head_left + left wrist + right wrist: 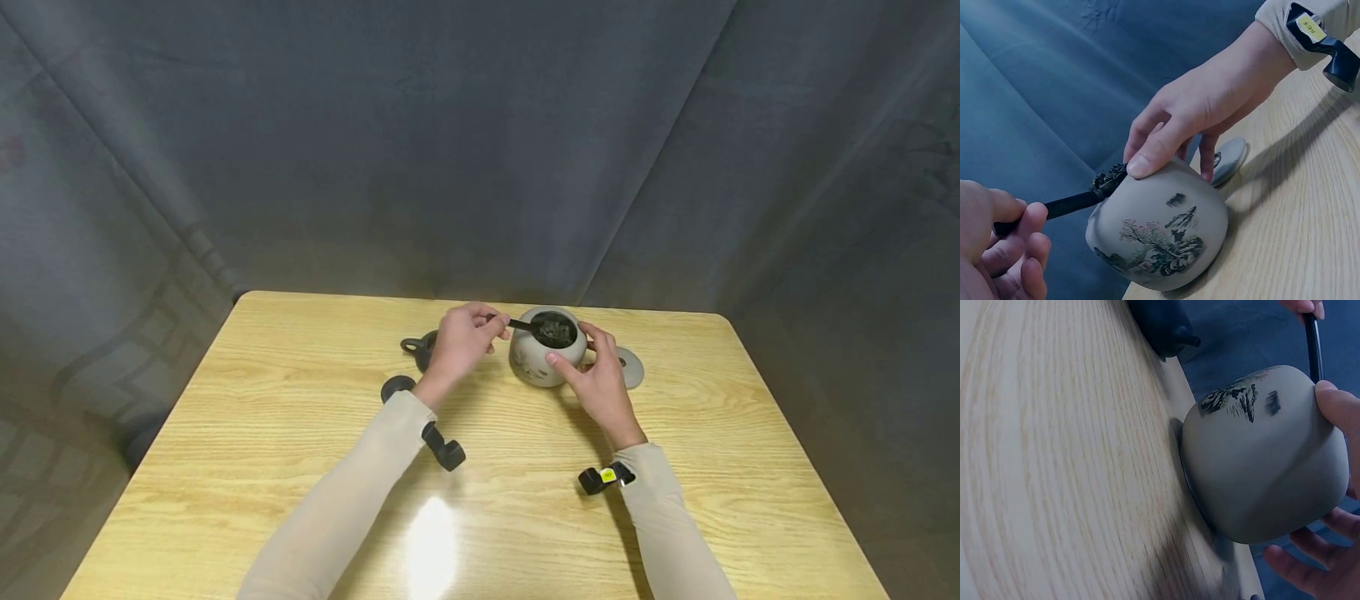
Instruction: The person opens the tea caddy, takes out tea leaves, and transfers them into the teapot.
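A round grey ceramic tea jar (531, 364), painted with a landscape (1163, 250), stands uncovered with dark dried tea leaves (557, 333) inside. My left hand (459, 340) pinches the handle of a slim black tea scoop (521, 325) between thumb and fingers. The scoop's far end reaches into the jar's mouth, and dark leaves show around it in the left wrist view. With thumb near the rim and fingers around the far side, my right hand (600, 385) grips the jar. Whether the jar's base fully rests on the table cannot be told.
A dark teapot (421, 351) sits partly hidden behind my left hand. Nearer lies a round black lid (395, 386). Right of the jar, a grey lid (633, 368) lies on the wooden table (300, 400). A grey curtain (480, 167) hangs behind the table.
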Demonstrator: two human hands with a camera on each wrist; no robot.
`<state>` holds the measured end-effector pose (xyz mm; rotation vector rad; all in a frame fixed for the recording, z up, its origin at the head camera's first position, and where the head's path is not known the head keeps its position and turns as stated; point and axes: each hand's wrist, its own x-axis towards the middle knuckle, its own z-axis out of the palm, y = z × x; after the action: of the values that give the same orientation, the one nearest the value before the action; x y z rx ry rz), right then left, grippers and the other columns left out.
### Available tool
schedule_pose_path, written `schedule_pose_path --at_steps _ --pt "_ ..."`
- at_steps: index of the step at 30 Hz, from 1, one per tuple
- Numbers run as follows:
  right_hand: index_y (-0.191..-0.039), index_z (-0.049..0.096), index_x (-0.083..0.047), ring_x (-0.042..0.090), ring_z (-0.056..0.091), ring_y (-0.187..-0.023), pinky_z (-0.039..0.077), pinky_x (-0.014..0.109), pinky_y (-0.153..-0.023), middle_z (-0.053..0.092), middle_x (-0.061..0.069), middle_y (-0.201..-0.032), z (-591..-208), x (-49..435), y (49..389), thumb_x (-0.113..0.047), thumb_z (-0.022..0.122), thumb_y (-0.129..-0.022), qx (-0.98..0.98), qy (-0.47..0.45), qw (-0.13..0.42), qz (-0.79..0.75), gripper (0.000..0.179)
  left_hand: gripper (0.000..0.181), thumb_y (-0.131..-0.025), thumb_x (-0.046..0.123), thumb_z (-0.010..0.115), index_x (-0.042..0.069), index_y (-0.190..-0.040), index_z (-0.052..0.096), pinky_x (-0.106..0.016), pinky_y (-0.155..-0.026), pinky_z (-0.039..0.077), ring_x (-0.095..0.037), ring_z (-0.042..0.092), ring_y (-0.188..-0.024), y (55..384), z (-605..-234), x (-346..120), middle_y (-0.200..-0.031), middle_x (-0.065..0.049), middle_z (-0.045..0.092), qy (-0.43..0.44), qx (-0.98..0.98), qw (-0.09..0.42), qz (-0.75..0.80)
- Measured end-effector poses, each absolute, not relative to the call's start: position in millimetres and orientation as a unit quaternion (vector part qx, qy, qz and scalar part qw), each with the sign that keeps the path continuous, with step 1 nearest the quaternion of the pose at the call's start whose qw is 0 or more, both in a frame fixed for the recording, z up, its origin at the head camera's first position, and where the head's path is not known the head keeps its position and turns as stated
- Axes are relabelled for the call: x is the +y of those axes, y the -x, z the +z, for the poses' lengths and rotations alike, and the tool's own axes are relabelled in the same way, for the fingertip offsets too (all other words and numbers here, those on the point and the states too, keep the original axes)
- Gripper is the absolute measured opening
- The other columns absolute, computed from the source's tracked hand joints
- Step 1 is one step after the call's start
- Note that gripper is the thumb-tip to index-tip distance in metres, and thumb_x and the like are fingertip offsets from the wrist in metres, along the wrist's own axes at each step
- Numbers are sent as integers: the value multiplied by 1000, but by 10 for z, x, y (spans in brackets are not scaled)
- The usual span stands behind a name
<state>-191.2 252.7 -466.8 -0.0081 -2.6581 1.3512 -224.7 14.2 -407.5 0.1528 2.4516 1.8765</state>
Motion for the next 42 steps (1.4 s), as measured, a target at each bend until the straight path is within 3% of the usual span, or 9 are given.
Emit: schedule_pose_path --at_steps 5,14,22,27,38,42 --pt "-164 36 -17 31 50 -139 51 38 -95 41 14 -160 -4677 2518 1927 -49 78 -96 -890 -1 83 448 86 17 -104 25 71 9 -107 77 -24 -57 48 -36 72 -73 2230 -4049 75 -91 -12 81 -51 792 10 608" --pt "-164 36 -16 31 51 -138 51 37 -95 42 15 -158 -4659 2525 1941 -49 78 -96 -892 -1 80 445 86 17 -104 24 71 8 -108 76 -23 -53 44 -13 62 -57 2211 -4002 -60 -89 -11 81 -46 781 3 623" --pt "-165 36 -16 33 49 -141 50 42 -98 41 16 -159 -4655 2554 1948 -48 77 -97 -890 -4 77 450 86 18 -103 22 71 7 -110 76 -21 -52 46 -13 62 -56 2171 -3973 -248 -96 -21 80 -44 762 -8 646" --pt "-165 36 -16 33 51 -139 50 35 -94 42 17 -158 -4667 2586 1975 -49 77 -97 -891 -5 75 448 86 16 -102 23 71 9 -108 77 -20 -53 46 -27 65 -63 2144 -3981 -409 -95 -21 80 -23 752 -15 658" --pt "-165 35 -15 35 47 -142 49 43 -100 41 18 -159 -4662 2646 1973 -46 77 -97 -886 -7 79 457 85 19 -103 23 71 6 -112 76 -20 -50 41 -16 64 -61 2072 -4035 -772 -93 -16 80 17 748 -32 663" --pt "-165 36 -15 36 47 -142 49 47 -102 41 18 -158 -4675 2656 1969 -44 78 -98 -883 -7 81 462 84 20 -103 22 71 5 -111 75 -20 -50 43 -15 64 -61 2048 -4094 -897 -87 -7 79 30 753 -39 657"
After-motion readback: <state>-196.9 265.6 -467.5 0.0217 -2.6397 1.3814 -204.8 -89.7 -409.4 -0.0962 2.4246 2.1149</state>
